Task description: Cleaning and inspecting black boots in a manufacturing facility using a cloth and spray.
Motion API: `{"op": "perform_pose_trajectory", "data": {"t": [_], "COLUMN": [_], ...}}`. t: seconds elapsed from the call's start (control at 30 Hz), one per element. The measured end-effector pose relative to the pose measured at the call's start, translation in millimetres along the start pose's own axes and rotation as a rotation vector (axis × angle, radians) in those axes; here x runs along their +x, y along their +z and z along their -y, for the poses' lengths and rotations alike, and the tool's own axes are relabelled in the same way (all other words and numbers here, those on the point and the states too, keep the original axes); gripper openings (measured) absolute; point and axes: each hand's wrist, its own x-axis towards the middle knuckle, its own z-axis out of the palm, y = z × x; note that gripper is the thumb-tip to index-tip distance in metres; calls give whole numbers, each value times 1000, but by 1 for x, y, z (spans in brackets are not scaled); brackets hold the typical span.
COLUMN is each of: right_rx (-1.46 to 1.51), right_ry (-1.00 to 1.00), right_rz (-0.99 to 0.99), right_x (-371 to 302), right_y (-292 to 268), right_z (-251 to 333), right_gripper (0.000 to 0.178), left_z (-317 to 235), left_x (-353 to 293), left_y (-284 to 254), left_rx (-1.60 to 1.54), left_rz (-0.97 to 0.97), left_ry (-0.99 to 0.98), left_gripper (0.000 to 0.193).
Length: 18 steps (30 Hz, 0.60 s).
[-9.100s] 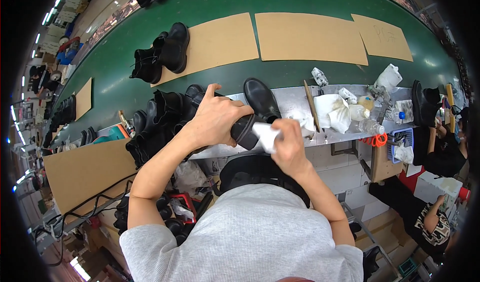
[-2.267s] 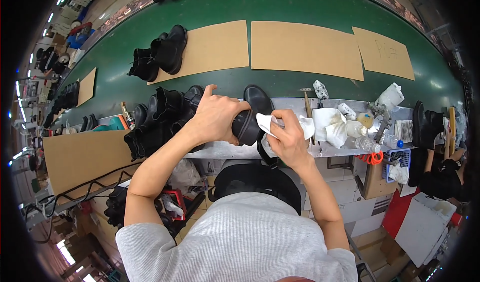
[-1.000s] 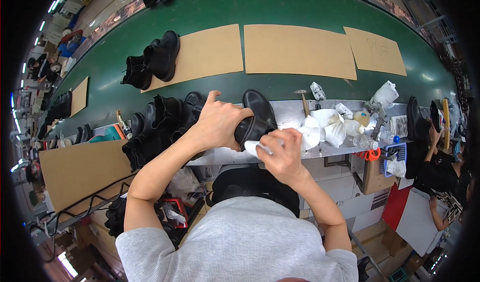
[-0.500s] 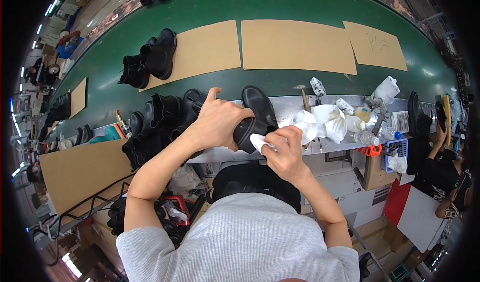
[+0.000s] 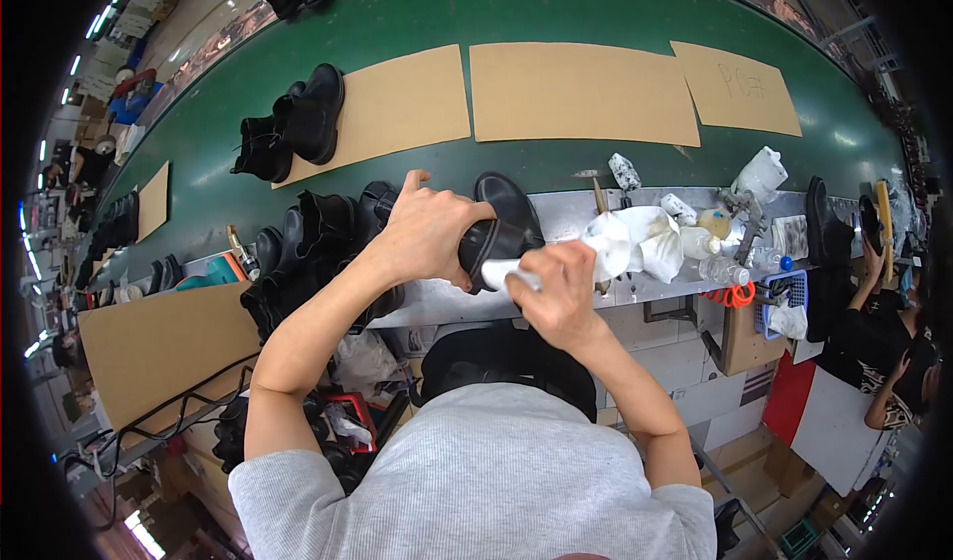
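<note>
In the centre of the frame, the right hand [image 5: 558, 292] is clamping a white cloth [image 5: 497, 274] against a black boot [image 5: 478, 250], which the left hand [image 5: 425, 230] is gripping over the metal table [image 5: 449, 304]. Just beyond, a second boot [image 5: 504, 199] is lying; toward the top, cardboard sheets [image 5: 586, 93] are resting on green.
</note>
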Motion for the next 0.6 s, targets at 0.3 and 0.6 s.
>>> {"op": "perform_pose_trajectory", "data": {"t": [0.3, 0.6], "right_rx": [192, 115], "right_ry": [421, 782], "right_rz": [113, -10], "right_x": [-19, -40], "right_y": [11, -53], "right_z": [-58, -105], "right_gripper": [23, 63], "left_z": [-11, 2], "left_x": [8, 5], "left_y": [-2, -3], "left_rx": [102, 77], "left_rz": [-142, 95], "left_ry": [151, 83], "left_gripper": [63, 84]}}
